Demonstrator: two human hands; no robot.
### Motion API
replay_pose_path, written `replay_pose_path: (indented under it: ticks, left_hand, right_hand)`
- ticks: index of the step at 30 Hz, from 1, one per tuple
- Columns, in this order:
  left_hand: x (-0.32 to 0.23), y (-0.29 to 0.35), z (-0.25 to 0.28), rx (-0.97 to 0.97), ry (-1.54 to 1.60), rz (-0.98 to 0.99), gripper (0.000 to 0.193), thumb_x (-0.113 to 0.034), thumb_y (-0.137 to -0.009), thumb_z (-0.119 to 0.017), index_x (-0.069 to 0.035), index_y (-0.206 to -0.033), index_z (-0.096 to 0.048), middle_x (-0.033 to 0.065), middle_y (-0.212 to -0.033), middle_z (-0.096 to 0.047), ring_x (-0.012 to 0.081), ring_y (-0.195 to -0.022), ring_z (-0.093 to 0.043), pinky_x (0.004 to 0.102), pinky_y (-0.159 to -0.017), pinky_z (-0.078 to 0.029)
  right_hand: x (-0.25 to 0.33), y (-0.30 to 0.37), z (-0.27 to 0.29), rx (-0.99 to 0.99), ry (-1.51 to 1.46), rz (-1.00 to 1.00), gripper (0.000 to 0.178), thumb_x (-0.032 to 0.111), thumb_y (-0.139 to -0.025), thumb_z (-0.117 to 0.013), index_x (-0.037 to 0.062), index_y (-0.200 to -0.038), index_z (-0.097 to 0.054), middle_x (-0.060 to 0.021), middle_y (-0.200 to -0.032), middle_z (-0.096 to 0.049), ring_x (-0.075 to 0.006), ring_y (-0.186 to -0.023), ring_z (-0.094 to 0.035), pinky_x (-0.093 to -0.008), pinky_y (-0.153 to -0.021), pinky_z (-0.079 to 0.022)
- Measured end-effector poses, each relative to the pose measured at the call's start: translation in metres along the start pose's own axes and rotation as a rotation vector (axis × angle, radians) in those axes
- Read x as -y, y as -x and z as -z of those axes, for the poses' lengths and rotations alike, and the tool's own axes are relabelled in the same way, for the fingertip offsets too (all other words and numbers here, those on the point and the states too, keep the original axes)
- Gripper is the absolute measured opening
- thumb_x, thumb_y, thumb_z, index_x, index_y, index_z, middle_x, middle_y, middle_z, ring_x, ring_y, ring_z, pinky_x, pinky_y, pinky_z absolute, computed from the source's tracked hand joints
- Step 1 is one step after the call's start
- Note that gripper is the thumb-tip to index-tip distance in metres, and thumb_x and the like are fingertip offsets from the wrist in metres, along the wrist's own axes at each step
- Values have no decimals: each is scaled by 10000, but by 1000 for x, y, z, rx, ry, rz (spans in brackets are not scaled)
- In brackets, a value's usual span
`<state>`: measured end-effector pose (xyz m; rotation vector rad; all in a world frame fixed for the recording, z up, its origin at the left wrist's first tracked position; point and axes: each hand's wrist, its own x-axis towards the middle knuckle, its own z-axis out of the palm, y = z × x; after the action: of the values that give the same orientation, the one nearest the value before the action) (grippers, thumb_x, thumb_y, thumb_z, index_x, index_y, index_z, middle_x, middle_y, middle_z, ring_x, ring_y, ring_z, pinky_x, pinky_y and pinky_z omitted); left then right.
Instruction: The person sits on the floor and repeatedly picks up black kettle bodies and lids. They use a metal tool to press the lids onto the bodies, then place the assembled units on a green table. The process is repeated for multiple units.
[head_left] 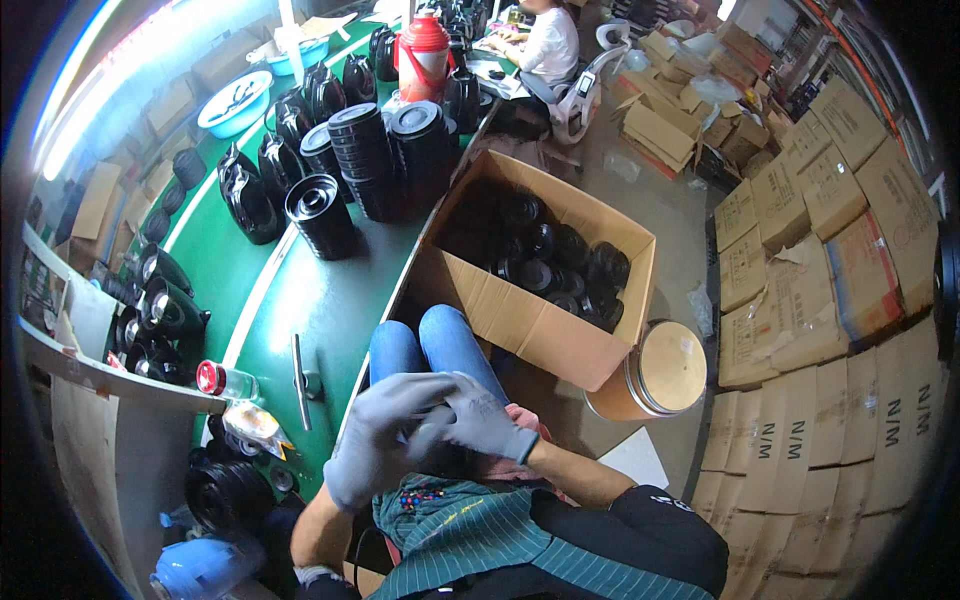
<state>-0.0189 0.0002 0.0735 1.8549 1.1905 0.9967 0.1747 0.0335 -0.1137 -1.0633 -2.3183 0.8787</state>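
Note:
Above my lap, my left hand [375, 438] and my right hand [488, 420] meet, both in grey work gloves. The fingers of both are bent in against each other and overlap, slightly blurred. Anything caught between them is hidden. Beneath them are my knees in blue jeans [447, 330] and a green striped apron [470, 545]. An open cardboard box [530, 312] stands just beyond my knees, holding several black round plastic parts [540, 275]. To the left of my hands, a metal bar on a stand [300, 383] rises from the green workbench [290, 300].
Stacked black cylinders [362, 150], black jug-like housings [250, 195] and a red-topped flask [423, 58] occupy the far bench. A red-lidded jar [228, 381] sits at left. Right of the box stands a round drum [672, 367], then stacked cartons [800, 300]. Another person [550, 45] sits farther away.

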Motion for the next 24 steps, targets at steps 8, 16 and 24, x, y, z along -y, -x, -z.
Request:
replay_pose_path:
  ticks: [8,16,24]
  left_hand:
    - [-162,-77,-25,194,44,-775,224,-236,-915,-668,-51,-1038,-640,84,-994,-611,249,-942,-615,385,-765,-517]
    - [-150,-61,-53,298,110,-898,251,-203,-940,-684,-57,-1142,-663,106,-1105,-650,253,-1015,-648,377,-853,-544]
    - [-157,-39,-65,210,33,-934,286,-190,-905,-730,-63,-1160,-702,126,-1116,-696,262,-981,-703,377,-856,-587]
  right_hand:
    - [-5,0,3,67,26,-128,801,538,-884,-818,54,-1479,-590,-237,-1513,-568,-415,-1453,-499,-498,-1236,-381]
    - [-5,-2,4,49,6,-130,875,508,-822,-889,79,-1514,-567,-315,-1610,-445,-475,-1463,-482,-504,-1226,-393]
    - [2,-2,3,69,-8,-127,895,538,-821,-879,83,-1525,-567,-309,-1619,-440,-458,-1497,-447,-497,-1248,-371]
